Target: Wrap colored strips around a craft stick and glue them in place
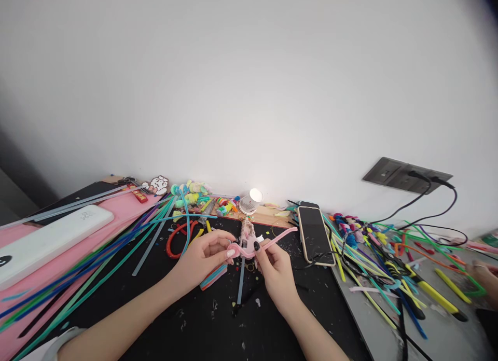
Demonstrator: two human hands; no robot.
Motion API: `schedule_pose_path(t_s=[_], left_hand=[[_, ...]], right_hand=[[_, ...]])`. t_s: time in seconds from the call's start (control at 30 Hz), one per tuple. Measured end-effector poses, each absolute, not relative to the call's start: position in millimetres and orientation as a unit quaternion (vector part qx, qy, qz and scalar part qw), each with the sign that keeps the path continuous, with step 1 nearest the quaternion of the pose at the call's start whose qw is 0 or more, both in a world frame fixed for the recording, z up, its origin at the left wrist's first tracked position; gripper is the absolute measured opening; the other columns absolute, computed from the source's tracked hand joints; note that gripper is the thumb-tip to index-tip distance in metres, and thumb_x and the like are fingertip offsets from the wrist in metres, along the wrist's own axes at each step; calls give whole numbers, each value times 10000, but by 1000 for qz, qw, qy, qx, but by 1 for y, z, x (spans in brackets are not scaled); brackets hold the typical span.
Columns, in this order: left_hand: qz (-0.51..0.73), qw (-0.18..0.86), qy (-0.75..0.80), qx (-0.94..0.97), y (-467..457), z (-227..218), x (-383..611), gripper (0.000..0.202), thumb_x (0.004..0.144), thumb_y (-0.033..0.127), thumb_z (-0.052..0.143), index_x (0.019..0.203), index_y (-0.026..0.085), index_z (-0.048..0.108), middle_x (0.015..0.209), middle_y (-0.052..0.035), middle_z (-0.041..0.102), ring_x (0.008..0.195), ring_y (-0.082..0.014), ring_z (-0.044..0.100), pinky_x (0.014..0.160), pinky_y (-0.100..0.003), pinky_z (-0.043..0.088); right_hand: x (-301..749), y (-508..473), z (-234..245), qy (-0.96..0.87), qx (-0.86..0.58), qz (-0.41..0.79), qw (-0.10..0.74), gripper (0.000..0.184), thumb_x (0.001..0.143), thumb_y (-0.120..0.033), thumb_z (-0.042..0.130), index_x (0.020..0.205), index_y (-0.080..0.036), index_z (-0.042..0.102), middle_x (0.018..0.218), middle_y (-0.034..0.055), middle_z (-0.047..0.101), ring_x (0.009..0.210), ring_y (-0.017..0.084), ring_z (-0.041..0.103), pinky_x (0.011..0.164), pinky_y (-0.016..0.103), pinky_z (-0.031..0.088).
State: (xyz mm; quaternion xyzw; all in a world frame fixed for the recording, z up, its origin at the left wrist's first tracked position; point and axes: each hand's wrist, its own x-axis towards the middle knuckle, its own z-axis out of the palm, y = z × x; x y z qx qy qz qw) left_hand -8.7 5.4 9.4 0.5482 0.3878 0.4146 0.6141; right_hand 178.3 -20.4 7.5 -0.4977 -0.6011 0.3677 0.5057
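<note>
A pink pipe cleaner is stretched between my two hands, bent into a wavy loop on its left part, with its loose end pointing up to the right. My left hand pinches the looped end between thumb and fingertips. Thumb and fingers of my right hand close on the strip nearer its middle. Just behind the fingers stands a pale pink object, partly hidden, so I cannot tell its kind. A translucent stick lies on the black mat below the hands.
Long coloured pipe cleaners and a white case lie left, near red-handled scissors. A lit lamp stands behind. Right are a phone, yellow-black pliers, cables and another person's hand.
</note>
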Motion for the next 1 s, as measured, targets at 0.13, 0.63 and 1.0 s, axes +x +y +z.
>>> schedule_pose_path(t_s=[0.13,0.63,1.0], left_hand=[[413,605,376,567,5,8,-10,195,782,349,707,883,189,658,860,-50,733,736,-176,675,735,-324,560],[447,637,405,480,5,8,-12,249,724,318,767,889,178,644,830,-40,750,726,-181,705,734,-334,577],[463,658,395,444,6,6,-11,221,730,295,779,871,175,659,811,-12,742,687,-131,678,706,-267,547]], right_hand=[[178,-20,6,-600,-495,375,504,382,889,-507,533,669,-194,535,555,-44,420,494,116,351,464,234,288],[179,-20,3,-640,-488,330,493,355,897,-426,535,629,-194,550,557,-25,493,503,126,417,491,239,331],[175,-27,5,-703,-462,275,465,225,888,-256,522,689,-187,601,590,-10,545,533,139,471,530,248,357]])
